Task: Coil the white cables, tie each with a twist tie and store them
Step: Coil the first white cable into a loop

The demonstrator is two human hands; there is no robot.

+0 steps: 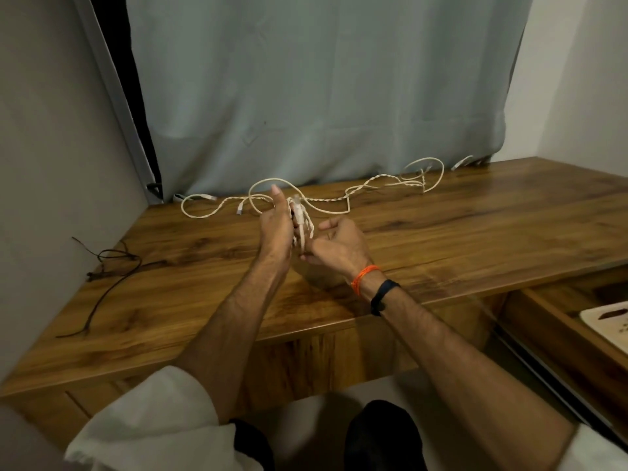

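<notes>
My left hand [277, 226] holds a small coil of white cable [300, 222] upright above the wooden desk [441, 239], thumb raised. My right hand [336, 244] is just beside it and pinches the lower end of the same coil. More white cable [373, 186] lies loose and twisted across the back of the desk, with loops at the left [204, 207] and the right [431, 173]. Dark thin twist ties [112, 266] lie in a tangle on the desk's left part.
A grey curtain [323, 96] hangs behind the desk. An open drawer [560, 321] at the lower right holds a white tray [608, 324]. Walls close in at both sides.
</notes>
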